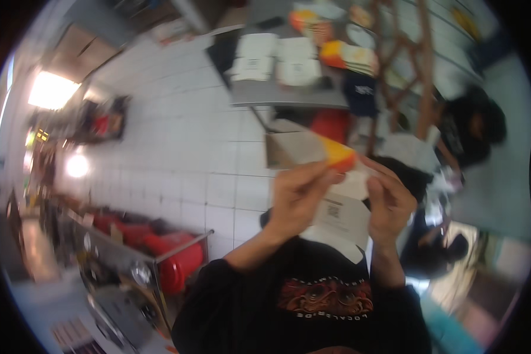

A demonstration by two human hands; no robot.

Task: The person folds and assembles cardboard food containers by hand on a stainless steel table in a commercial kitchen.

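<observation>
In front of my chest I hold a flat, folded paper carton (343,219), off-white with a small dark printed square on it. Its upper flap shows yellow and orange. My left hand (301,197) pinches the coloured flap between thumb and fingers. The carton's upper right edge is gripped by my right hand (392,203), thumb toward me and fingers behind. The carton's lower end hangs against my black shirt.
Ahead stands a grey table (289,97) with white carton stacks (255,56) and yellow-orange cartons (333,54). An open cardboard box (277,154) is below it. A metal rack (183,243) with red items stands at lower left. People (472,124) sit at the right.
</observation>
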